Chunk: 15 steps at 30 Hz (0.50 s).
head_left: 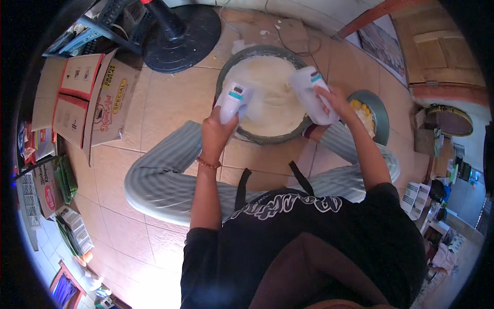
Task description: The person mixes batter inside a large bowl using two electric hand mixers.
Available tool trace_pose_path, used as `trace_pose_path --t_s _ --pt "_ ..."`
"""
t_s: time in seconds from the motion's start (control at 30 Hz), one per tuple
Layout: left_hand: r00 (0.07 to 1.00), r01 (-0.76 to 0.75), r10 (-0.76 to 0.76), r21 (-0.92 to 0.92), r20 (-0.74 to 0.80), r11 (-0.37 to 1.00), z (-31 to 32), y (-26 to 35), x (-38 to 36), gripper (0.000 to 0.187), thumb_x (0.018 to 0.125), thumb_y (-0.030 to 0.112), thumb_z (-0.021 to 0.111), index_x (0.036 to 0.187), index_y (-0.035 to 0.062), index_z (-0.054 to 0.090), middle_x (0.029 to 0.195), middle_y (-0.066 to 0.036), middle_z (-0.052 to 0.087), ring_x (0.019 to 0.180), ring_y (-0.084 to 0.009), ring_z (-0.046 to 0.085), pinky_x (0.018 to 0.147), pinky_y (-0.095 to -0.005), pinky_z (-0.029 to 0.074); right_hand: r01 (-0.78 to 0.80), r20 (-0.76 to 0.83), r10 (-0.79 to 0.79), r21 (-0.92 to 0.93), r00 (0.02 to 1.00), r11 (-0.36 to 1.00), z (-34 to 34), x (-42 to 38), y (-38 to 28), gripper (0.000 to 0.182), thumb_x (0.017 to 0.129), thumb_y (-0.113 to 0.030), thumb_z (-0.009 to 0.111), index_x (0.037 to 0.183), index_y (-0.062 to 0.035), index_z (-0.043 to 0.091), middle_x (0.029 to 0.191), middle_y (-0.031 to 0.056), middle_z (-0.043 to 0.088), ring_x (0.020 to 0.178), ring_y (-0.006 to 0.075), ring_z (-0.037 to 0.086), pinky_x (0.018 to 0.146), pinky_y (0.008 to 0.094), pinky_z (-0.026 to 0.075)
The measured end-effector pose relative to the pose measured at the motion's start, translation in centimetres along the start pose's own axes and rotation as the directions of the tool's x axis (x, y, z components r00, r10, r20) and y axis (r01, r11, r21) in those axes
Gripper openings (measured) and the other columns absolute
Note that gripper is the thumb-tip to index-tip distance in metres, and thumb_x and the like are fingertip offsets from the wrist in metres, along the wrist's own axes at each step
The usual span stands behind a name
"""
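A wide dark basin (pixel 267 139) stands on the tiled floor between the person's legs, filled with a pale cream batter (pixel 268 74). My left hand (pixel 217 133) is wrapped around the handle of a white electric hand mixer (pixel 231 105) at the basin's left side. On the right, my right hand (pixel 333 102) grips a second white hand mixer (pixel 307 103), tilted over the rim. The beaters of both mixers are not clearly visible. Beside my right forearm is a smaller green bowl (pixel 381 116) with yellow and white contents, partly hidden by the arm.
An open cardboard box (pixel 110 98) stands to the left. A round black stand base (pixel 181 38) rests at the back left. Thin cables (pixel 313 47) run over the floor behind the basin. At the back right is a wooden door (pixel 429 49).
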<state>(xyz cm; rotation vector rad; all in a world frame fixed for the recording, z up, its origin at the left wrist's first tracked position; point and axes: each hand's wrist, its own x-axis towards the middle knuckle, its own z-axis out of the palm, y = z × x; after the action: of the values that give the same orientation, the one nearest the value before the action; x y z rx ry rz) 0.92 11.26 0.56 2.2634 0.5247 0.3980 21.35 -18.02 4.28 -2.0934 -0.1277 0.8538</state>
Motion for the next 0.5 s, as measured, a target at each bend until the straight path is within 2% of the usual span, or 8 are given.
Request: trace_pose_path --t_s 0.03,0.07,0.17,0.27,0.37,0.47,0.5 --pt "1.0 0.01 -0.01 -0.002 -0.007 1.0 -0.1 0.1 0.1 0.037 0.071 0.031 0.07 0.079 -0.0013 0.055 0.065 -0.025 0.059 0.064 -0.0404 0.061 0.054 -0.0453 0.049 -0.015 0.013 0.015 -0.044 1.0 0.999 0.3 -1.3 0.0 0.04 0.082 -0.046 0.058 0.077 -0.0059 0.055 0.052 -0.0003 0.047 0.041 0.0067 0.044 0.038 0.0226 0.034" --pt "1.0 0.014 -0.014 0.003 -0.003 1.0 -0.2 0.3 0.2 0.037 0.071 0.031 0.07 0.08 -0.0014 0.055 0.065 -0.025 0.059 0.064 -0.0404 0.061 0.054 -0.0454 0.049 -0.059 0.018 0.061 -0.086 0.998 0.995 0.6 -2.1 0.6 0.048 0.082 -0.049 0.056 0.079 -0.0016 0.058 0.055 0.0024 0.053 0.042 0.0099 0.05 0.04 0.0243 0.038" --pt "1.0 0.024 -0.024 0.011 0.007 1.0 -0.2 0.3 0.3 0.038 0.071 0.032 0.07 0.081 -0.0013 0.055 0.066 -0.025 0.059 0.065 -0.0403 0.061 0.054 -0.0457 0.049 -0.001 0.121 0.053 -0.395 0.991 0.919 1.9 -4.6 2.1 0.055 0.083 -0.052 0.052 0.089 0.0027 0.06 0.059 0.0058 0.056 0.047 0.0137 0.054 0.044 0.0281 0.042" --pt "0.999 0.034 -0.034 0.011 0.009 0.999 0.1 -0.1 0.3 0.039 0.07 0.033 0.07 0.082 -0.001 0.055 0.067 -0.025 0.06 0.065 -0.0403 0.061 0.054 -0.0455 0.049 0.03 0.241 0.1 -0.485 0.965 0.874 4.3 -8.1 1.6 0.07 0.078 -0.064 0.049 0.095 0.0032 0.061 0.088 0.0216 0.063 0.083 0.0334 0.063 0.075 0.0407 0.048" --pt "0.999 0.045 -0.045 0.018 0.009 0.999 0.1 0.2 0.5 0.039 0.07 0.034 0.07 0.081 -0.0006 0.056 0.067 -0.024 0.06 0.064 -0.0404 0.06 0.054 -0.0451 0.048 0.104 0.313 0.083 -0.536 0.946 0.838 7.0 -9.7 3.7 0.073 0.08 -0.064 0.047 0.1 0.0047 0.059 0.094 0.0262 0.061 0.097 0.0376 0.057 0.084 0.043 0.042" --pt "0.998 0.055 -0.055 -0.013 0.029 0.998 0.5 -0.1 0.6 0.038 0.07 0.034 0.07 0.08 -0.0003 0.055 0.067 -0.024 0.06 0.064 -0.0405 0.06 0.054 -0.0448 0.048 0.177 0.401 0.005 -0.417 0.916 0.891 9.7 -11.0 2.0 0.07 0.082 -0.062 0.045 0.1 0.0036 0.059 0.094 0.0272 0.06 0.095 0.0388 0.057 0.082 0.0436 0.043" --pt "0.998 0.06 -0.059 -0.024 0.036 0.998 0.5 -0.1 0.5 0.037 0.07 0.033 0.07 0.079 -0.0002 0.055 0.067 -0.024 0.06 0.064 -0.0406 0.06 0.054 -0.0447 0.048 0.186 0.413 -0.014 -0.38 0.911 0.906 10.5 -11.1 1.6 0.068 0.083 -0.061 0.044 0.099 0.0032 0.059 0.09 0.0256 0.061 0.089 0.0373 0.058 0.078 0.0428 0.044"
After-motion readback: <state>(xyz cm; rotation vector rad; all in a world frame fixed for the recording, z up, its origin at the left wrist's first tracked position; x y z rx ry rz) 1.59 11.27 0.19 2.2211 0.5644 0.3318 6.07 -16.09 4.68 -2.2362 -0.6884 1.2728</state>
